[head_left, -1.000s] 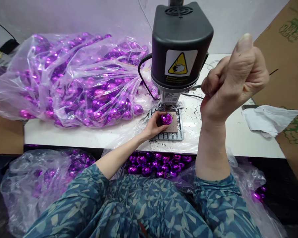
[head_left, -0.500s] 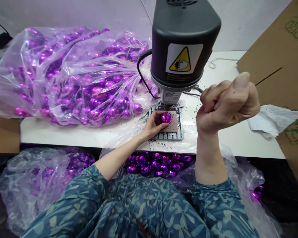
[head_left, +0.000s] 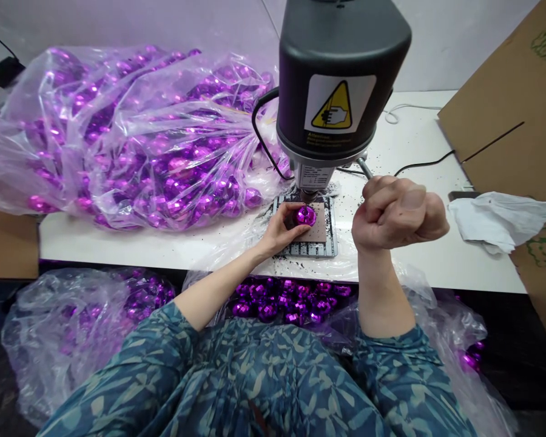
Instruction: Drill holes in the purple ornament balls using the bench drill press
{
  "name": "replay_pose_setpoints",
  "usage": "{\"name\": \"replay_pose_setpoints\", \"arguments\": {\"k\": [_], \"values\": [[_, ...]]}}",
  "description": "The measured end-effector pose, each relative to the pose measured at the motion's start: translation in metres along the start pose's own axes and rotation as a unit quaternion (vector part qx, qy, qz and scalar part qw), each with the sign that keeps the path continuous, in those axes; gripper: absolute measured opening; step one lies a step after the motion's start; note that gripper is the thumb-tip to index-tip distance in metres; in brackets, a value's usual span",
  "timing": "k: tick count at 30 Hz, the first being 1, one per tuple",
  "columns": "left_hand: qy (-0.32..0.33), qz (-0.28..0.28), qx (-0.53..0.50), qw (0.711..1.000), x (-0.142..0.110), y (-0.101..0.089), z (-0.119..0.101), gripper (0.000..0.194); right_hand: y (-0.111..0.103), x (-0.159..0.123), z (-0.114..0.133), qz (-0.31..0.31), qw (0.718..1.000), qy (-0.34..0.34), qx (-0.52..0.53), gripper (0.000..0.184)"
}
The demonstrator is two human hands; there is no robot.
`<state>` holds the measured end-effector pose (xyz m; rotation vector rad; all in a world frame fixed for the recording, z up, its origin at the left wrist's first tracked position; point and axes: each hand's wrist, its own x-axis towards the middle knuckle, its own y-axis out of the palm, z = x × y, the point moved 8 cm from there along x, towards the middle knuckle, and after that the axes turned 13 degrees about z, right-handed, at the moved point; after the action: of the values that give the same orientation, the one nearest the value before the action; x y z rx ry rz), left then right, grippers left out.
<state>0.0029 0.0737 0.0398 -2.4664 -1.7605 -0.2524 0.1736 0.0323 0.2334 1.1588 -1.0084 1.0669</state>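
Purple faceted ball [head_left: 306, 216] is sitting on a brown board [head_left: 317, 232] beneath a black machine [head_left: 343, 45]; the left hand [head_left: 279, 233] is pinching it between narrowed fingers [head_left: 293, 207], while the right hand [head_left: 397, 212] is gripping a metal lever [head_left: 364, 167]. Farther back, a clear bag [head_left: 150, 136] is lying on the table [head_left: 441, 258].

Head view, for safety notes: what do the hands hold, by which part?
Left hand: purple ball, by its left side. Right hand: apparently the metal lever, outer end.

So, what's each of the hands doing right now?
Left hand: holding a purple ball.
Right hand: closed in a fist, apparently on a metal lever.
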Motion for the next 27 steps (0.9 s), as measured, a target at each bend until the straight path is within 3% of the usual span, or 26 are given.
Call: {"name": "replay_pose_setpoints", "arguments": {"k": [12, 16, 19, 23, 25, 27], "values": [[0.015, -0.003, 0.014, 1.000, 0.001, 0.000, 0.000, 0.054, 0.000, -0.010, 0.006, 0.025, 0.997, -0.071, 0.014, 0.047], [0.033, -0.004, 0.053, 0.998, 0.001, 0.000, -0.003, 0.053, 0.004, 0.012, 0.002, 0.006, 1.000, 0.009, 0.023, 0.049], [0.061, -0.043, 0.164, 0.984, -0.005, -0.006, -0.012, 0.048, 0.010, 0.040, -0.013, -0.018, 0.993, 0.111, 0.037, 0.046], [0.089, -0.097, 0.329, 0.935, -0.041, -0.009, -0.036, 0.046, 0.021, 0.064, -0.037, -0.010, 0.975, 0.215, 0.056, 0.047], [0.142, -0.041, 0.357, 0.922, -0.071, 0.004, -0.049, 0.045, 0.022, 0.066, -0.046, -0.003, 0.970, 0.237, 0.056, 0.040], [0.198, 0.067, 0.375, 0.903, -0.110, 0.025, -0.056, 0.044, 0.020, 0.063, -0.051, 0.001, 0.969, 0.242, 0.057, 0.031]]}}
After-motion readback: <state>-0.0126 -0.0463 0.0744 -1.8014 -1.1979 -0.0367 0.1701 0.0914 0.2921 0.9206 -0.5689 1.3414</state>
